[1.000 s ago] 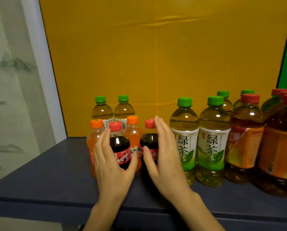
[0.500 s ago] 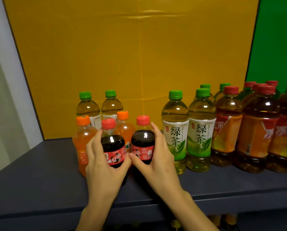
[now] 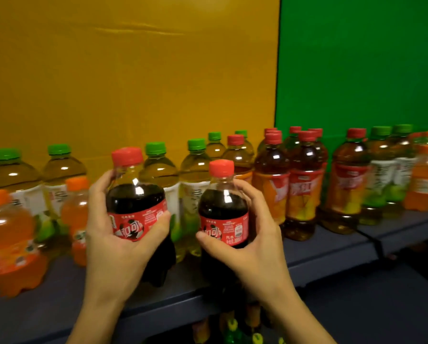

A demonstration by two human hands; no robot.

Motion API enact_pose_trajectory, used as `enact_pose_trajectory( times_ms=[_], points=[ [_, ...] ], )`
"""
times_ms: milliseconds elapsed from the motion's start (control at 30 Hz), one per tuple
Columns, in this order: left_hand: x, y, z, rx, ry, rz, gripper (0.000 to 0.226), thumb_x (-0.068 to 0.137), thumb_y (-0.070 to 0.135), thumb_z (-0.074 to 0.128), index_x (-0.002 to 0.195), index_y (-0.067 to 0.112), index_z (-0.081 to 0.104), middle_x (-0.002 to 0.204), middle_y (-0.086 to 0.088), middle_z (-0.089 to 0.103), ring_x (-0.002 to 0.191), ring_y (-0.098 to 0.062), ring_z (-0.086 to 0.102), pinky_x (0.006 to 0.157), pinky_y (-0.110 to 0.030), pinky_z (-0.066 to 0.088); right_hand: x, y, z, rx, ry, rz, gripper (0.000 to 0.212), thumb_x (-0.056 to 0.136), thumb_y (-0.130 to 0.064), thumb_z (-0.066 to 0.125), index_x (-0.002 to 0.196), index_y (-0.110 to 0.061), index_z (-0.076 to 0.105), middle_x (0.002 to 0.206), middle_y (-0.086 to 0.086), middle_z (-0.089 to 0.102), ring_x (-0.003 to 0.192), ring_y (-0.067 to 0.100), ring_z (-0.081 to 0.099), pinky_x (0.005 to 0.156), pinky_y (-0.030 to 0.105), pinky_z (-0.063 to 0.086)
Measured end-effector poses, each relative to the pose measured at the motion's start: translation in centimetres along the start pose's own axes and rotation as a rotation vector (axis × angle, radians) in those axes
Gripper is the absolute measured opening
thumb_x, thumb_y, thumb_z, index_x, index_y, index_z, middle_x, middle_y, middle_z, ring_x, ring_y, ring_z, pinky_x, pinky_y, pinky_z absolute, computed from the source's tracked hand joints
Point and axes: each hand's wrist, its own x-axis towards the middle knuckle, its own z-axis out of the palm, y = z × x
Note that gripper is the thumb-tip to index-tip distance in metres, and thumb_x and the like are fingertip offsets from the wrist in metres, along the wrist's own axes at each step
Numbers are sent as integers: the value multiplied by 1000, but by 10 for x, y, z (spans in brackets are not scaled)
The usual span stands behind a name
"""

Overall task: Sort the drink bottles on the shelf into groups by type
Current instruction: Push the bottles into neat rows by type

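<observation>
The left hand (image 3: 108, 244) wraps a small clear plastic cola bottle (image 3: 136, 197) with a red cap and red label. Its thumb presses across the label's front and its fingers curl round the far side near the shoulder. The right hand (image 3: 257, 249) grips a second cola bottle (image 3: 222, 209) of the same kind, thumb low on the label, fingers round the right flank. Both bottles are upright at the centre of the frame, side by side but apart, the left one higher. They look lifted just in front of the row, though their dark bases are hard to make out.

Nearly full, each bottle is probably fairly heavy for its size and stiff from the fizz. The glossy label film may be slippery, so the waisted label band seems the best place to hold.

Behind the hands stand green-capped pale tea bottles (image 3: 158, 175). Orange soda bottles (image 3: 9, 234) crowd the lower left, and red-capped amber tea bottles (image 3: 304, 189) fill the right centre. All rest on a dark blue-grey shelf (image 3: 332, 256) before a yellow backdrop (image 3: 133, 83) and a green backdrop (image 3: 357, 70).
</observation>
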Motion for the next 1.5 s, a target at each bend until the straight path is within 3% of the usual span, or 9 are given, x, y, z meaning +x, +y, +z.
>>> enact_pose_trajectory(
  times_ms=[233,400,700,800,967,1100,1267,1400,1500],
  points=[
    [-21,25,126,-164,-91,-65,68,50,46,70,113,38,46,101,25,61,95,5,60,72,-4,46,13,22,-136,-17,141,-10,69,58,-18,81,117,-37,50,108,-29,59,101,-4,60,77,10,48],
    [-32,43,213,-220,-156,-80,64,52,43,70,110,41,45,100,31,60,94,8,60,70,-3,46,28,43,-223,-56,174,-20,70,58,-17,82,117,-36,49,107,-32,59,102,-6,59,79,9,47],
    [-46,60,325,-307,-272,-120,65,53,33,76,111,37,46,102,30,60,94,9,60,68,-2,45,39,74,-323,-75,296,-6,71,56,-20,84,115,-38,50,107,-31,59,101,-5,60,76,8,48],
    [-52,61,355,-334,-335,-137,66,53,38,72,114,35,46,105,26,61,95,6,62,69,-5,47,39,83,-350,-105,343,-10,72,55,-21,86,115,-40,49,107,-32,60,100,-3,61,77,11,49],
    [-62,71,412,-358,-398,-122,61,55,36,71,111,35,47,104,28,61,94,8,61,71,-4,46,39,101,-408,-141,405,-10,72,51,-38,80,116,-47,49,113,-28,59,103,-1,61,80,15,51],
    [-69,79,471,-352,-384,-134,60,53,40,71,108,41,45,102,32,59,92,10,60,69,-2,44,46,119,-465,-152,396,-13,73,50,-39,80,117,-47,50,114,-21,60,104,3,62,84,22,53],
    [-80,88,562,-320,-325,-134,64,55,41,72,112,38,43,104,33,58,95,11,59,73,-1,42,66,152,-553,-166,360,-50,71,56,-24,81,116,-44,50,117,-19,59,106,-2,59,85,16,50],
    [-85,94,633,-280,-247,-133,61,58,32,76,109,38,43,102,38,56,94,15,56,74,1,39,88,182,-622,-166,307,-57,70,56,-22,80,115,-44,50,109,-30,60,101,-6,59,79,8,46],
    [-86,96,680,-262,-204,-147,63,58,40,73,112,39,42,105,35,56,97,13,56,76,0,41,105,204,-664,-170,283,-65,73,58,-15,86,115,-43,50,109,-31,60,102,-6,59,81,8,46]
  ],
)
